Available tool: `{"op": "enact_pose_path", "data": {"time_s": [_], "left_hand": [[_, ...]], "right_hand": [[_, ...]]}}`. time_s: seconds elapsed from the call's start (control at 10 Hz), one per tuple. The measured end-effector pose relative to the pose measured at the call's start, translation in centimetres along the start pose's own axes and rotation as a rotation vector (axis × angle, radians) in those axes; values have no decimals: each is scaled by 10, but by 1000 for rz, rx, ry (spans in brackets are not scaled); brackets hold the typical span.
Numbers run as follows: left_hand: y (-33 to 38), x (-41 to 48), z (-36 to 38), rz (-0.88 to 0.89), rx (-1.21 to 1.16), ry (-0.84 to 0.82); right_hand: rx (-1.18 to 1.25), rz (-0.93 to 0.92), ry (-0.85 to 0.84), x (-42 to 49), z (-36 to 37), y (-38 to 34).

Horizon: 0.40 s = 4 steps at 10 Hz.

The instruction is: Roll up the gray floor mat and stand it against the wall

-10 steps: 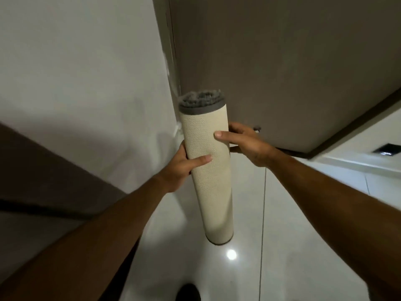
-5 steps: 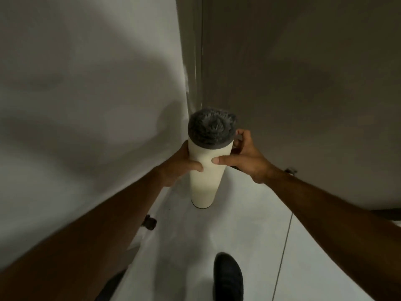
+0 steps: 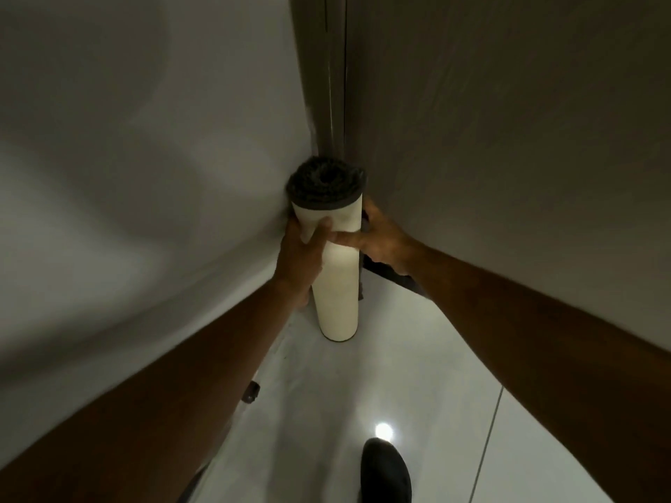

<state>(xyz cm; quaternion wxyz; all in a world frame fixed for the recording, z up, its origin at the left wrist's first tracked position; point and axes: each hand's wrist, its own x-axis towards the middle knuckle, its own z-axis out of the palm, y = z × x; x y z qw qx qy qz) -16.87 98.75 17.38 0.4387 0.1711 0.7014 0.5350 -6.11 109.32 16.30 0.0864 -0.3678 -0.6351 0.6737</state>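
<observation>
The rolled floor mat [image 3: 337,288] stands upright in the corner, cream backing outside and gray pile showing at its top end. Its lower end rests on the white tiled floor [image 3: 417,357]. The top sits close to the white wall [image 3: 145,176] and the door frame behind it. My left hand [image 3: 303,255] wraps the roll's left side just below the top. On the right side my right hand [image 3: 381,241] grips it, thumb lying across the front.
A gray-brown door [image 3: 508,139] fills the right, its frame [image 3: 332,85] meeting the wall at the corner. A small dark door stop [image 3: 251,392] sits at the wall's foot. My dark shoe [image 3: 386,470] is on the floor near a light glare.
The roll, held tilted in the air a second ago, has come down upright into the corner and its bottom now rests on the floor. Both hands stayed on it.
</observation>
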Motion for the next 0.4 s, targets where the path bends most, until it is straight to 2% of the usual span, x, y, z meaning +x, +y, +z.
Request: {"op": "enact_pose_path", "data": {"time_s": [0.2,0.4], "left_hand": [[11,-13,-4,-33,49,75],[77,-48,2,258,388,93]], "right_hand": [[-5,14,47,-27,-16,-21],[-509,92,233,-98,-50,-93]]}}
